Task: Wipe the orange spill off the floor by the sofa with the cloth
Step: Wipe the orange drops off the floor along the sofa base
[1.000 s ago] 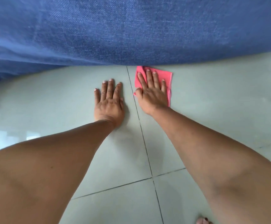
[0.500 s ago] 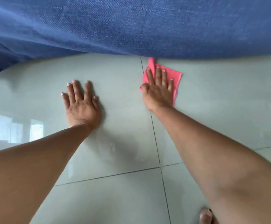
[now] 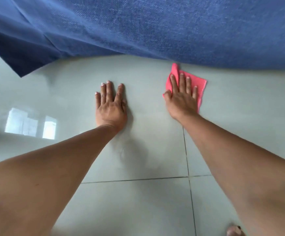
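A pink cloth point(image 3: 201, 84) lies flat on the pale tiled floor point(image 3: 138, 201), just in front of the blue sofa point(image 3: 155, 26); its far corner touches the sofa's lower edge. My right hand point(image 3: 181, 99) presses down on the cloth with fingers spread, covering most of it. My left hand point(image 3: 110, 106) rests palm-down on the bare tile to the left, fingers apart, holding nothing. No orange mark shows on the visible floor; whatever is under the cloth is hidden.
The sofa's blue fabric fills the whole top of the view, and a loose corner of it point(image 3: 24, 65) hangs down at the left. A bright window reflection point(image 3: 29, 123) shines on the left tiles. My toes point(image 3: 234, 231) show at the bottom right.
My left hand has slid left along the floor, away from the right hand. The right hand stays pressed on the cloth near the sofa edge. The view has shifted, showing the fabric corner.
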`<state>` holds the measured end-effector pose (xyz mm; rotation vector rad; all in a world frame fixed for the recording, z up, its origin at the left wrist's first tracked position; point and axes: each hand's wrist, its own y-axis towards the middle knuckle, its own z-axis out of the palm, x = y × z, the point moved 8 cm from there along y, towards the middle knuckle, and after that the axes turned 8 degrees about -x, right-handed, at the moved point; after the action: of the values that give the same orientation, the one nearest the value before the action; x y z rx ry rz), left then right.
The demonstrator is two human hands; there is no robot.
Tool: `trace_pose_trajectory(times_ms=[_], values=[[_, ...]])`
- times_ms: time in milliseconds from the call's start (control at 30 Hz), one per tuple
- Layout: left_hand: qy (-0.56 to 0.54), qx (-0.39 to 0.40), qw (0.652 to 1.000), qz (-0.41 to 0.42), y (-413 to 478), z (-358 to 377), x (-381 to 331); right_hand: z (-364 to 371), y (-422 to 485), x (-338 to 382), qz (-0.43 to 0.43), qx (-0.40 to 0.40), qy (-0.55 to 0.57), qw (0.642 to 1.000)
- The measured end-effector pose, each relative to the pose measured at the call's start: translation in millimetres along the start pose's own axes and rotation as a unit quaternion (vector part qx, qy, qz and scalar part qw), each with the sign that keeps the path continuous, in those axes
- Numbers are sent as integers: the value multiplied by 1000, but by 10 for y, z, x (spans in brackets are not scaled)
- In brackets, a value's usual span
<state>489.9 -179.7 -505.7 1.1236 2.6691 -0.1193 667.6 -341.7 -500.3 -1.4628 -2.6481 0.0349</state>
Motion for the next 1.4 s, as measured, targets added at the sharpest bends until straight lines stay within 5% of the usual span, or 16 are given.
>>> trace_pose_trajectory(times_ms=[67,167,300,367,467,567,633,733,900,967,1067,1200,1267,1400], values=[[-10,3,1000,3,-6,2,-11,71,-71,476,-18,-4,5,1000],[-52,-3,999,-1,7,-94,78,184,-647,1171,-199,14,-14,980],[4,-30,1000,-2,3,-296,547,160,-1074,922,-412,33,-31,910],[51,-34,997,-36,18,-387,964,103,-788,538,-385,14,-57,921],[82,-22,993,-82,-10,-432,1462,64,-97,257,-163,6,-46,986],[76,-23,993,-87,-40,-395,1548,85,253,698,-15,-22,-3,1000],[71,-28,993,-88,-42,-401,1541,141,241,1253,-37,-27,9,999],[54,-34,994,-88,-49,-430,1540,236,-248,2028,-186,-19,-3,982],[37,-39,995,-85,-44,-422,1549,271,-1144,1790,-479,40,-34,876],[38,-39,995,-86,-38,-412,1555,196,-921,1330,-470,32,-55,880],[40,-42,995,-85,-42,-387,1548,102,-176,936,-294,24,-50,954],[49,-45,994,-84,-28,-395,1552,110,550,1509,-107,-14,-20,994],[47,-45,994,-86,-22,-425,1569,148,579,2043,-111,-14,-3,994],[-2,-47,996,-81,-26,-483,1569,231,-81,2814,-279,5,-6,960]])
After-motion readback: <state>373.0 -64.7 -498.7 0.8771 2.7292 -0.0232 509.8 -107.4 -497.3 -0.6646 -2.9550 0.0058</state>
